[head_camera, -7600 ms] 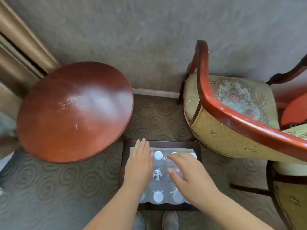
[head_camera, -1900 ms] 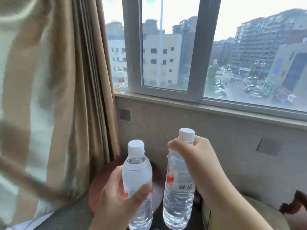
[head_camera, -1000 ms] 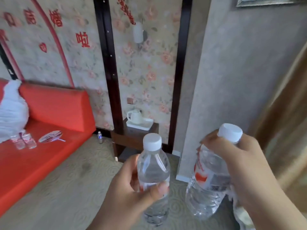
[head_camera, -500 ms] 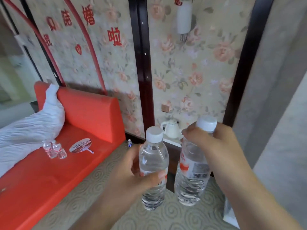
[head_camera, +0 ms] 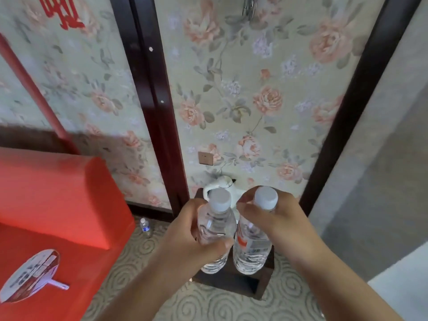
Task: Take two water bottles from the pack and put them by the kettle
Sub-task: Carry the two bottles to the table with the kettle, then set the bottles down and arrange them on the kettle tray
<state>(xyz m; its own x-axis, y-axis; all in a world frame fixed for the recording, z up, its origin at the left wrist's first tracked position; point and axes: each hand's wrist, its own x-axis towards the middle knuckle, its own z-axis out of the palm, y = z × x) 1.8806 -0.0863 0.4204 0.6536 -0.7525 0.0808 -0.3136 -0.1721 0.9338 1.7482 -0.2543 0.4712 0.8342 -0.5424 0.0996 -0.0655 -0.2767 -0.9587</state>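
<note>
Left bottle [head_camera: 215, 230]: we hold it upright in our left hand [head_camera: 187, 237], fingers wrapped around its body, thumb across the front, white cap clear above the grip.
Right bottle [head_camera: 252, 242]: upright, just beside the left one, our right hand [head_camera: 275, 223] gripping its shoulder and neck from the right.
Kettle [head_camera: 220, 186]: white, behind the two caps, partly hidden by them.
Stand [head_camera: 231, 279]: dark wood, below both bottles, carrying the kettle against the floral wall [head_camera: 243, 100].
Surroundings: red sofa [head_camera: 53, 205] to our left with a round fan [head_camera: 30, 274]; a small bottle [head_camera: 145, 227] stands on the carpet [head_camera: 208, 304].
</note>
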